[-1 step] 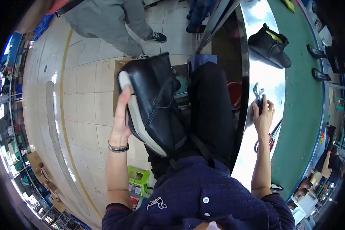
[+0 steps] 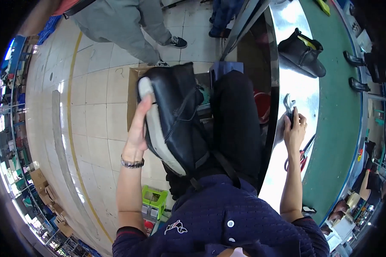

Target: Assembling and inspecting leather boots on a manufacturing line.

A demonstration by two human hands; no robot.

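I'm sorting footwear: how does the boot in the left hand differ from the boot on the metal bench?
The held boot is gripped by the left hand; the bench boot sits untouched on the metal bench. The held boot shows a pale sole, the bench boot yellow lining at its opening. Both are black.

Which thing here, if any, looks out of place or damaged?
Nothing stands out as spilled or damaged; the black boot in the left hand shows no visible fault. Only slightly untidy, perhaps: a red-handled tool on the metal bench lies partly hidden beneath the right forearm.
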